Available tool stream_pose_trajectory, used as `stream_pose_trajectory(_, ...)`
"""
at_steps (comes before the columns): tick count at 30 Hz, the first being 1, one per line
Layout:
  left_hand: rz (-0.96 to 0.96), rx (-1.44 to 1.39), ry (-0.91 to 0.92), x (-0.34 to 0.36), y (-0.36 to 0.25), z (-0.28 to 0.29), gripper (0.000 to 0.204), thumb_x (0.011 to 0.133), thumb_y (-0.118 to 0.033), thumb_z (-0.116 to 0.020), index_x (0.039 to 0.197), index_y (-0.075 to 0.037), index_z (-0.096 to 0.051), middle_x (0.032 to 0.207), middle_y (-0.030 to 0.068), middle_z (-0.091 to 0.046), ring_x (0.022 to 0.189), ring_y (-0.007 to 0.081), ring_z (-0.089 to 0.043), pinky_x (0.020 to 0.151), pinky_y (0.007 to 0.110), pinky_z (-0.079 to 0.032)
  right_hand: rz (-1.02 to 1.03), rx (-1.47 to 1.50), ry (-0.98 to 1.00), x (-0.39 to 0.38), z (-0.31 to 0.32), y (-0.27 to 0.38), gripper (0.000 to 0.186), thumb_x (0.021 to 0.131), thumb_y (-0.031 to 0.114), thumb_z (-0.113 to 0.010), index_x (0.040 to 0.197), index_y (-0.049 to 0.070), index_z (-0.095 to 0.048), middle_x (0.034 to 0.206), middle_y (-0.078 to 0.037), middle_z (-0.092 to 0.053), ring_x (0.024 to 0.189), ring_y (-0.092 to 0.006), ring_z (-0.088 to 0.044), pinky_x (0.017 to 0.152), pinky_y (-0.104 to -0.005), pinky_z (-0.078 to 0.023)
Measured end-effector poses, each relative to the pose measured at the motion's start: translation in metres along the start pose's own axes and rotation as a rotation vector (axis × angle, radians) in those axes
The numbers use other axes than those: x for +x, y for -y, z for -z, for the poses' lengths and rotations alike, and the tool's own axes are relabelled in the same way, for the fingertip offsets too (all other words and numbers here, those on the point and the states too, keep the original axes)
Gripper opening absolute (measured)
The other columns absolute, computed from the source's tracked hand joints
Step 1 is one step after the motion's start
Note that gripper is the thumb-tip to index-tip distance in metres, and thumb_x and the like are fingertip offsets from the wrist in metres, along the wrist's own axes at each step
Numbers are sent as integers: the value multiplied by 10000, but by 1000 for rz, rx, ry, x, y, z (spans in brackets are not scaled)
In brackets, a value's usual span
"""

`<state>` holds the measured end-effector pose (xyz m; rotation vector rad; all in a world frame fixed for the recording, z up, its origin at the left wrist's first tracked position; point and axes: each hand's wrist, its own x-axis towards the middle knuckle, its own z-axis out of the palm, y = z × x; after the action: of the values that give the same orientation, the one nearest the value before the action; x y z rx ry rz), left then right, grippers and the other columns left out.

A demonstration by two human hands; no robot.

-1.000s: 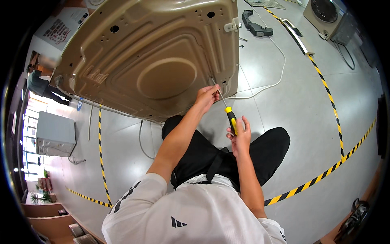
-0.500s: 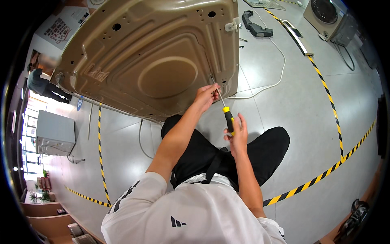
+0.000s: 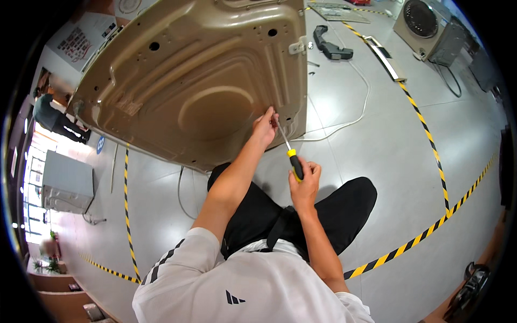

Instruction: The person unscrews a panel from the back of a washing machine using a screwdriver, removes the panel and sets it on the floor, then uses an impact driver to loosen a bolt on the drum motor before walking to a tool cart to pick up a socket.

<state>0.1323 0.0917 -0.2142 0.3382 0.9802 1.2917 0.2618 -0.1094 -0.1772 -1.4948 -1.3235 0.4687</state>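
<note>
A large beige stamped metal panel (image 3: 177, 64) with ridges, holes and a round raised area stands in front of me. My left hand (image 3: 265, 125) is pinched near its lower right, around the front end of a long screwdriver shaft. The exact tip and any small part in my fingers are hidden. My right hand (image 3: 306, 182) grips the yellow and black handle (image 3: 294, 164) of the screwdriver, which points up toward the panel. My black-trousered legs are bent beneath my hands.
Another person (image 3: 54, 116) in dark clothes stands at the left. A white appliance (image 3: 67, 180) stands left, a washing machine (image 3: 420, 27) upper right. A dark plastic piece (image 3: 331, 48), a long trim panel (image 3: 385, 58), a white cable and yellow-black tape (image 3: 420, 110) lie on the floor.
The view has shifted slightly, so the panel appears left and lower. My left fingertips sit farther up against the panel. My right hand has closed more firmly round the handle.
</note>
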Motion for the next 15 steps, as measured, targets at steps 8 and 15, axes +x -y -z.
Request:
stream_pose_trajectory(8, 13, 8, -40, 12, 4, -3, 122, 848, -154, -600, 859, -34, -584, 727, 76, -599, 614, 168, -558, 561, 282, -482, -486, 548, 249, -3, 1, -4, 458, 853, 181, -582, 1245, 1, -430, 764, -98, -600, 406, -147, -445, 417, -251, -388)
stream_pose_trajectory(15, 101, -165, 22, 14, 1, -1, 137, 870, -156, -549, 859, -21, -567, 776, 82, -580, 652, 162, -550, 592, 286, -493, -1308, 1689, 163, 11, 5, -12, 241, 883, 214, -472, 970, -10, -466, 895, -128, -588, 540, -113, -481, 385, -215, -306)
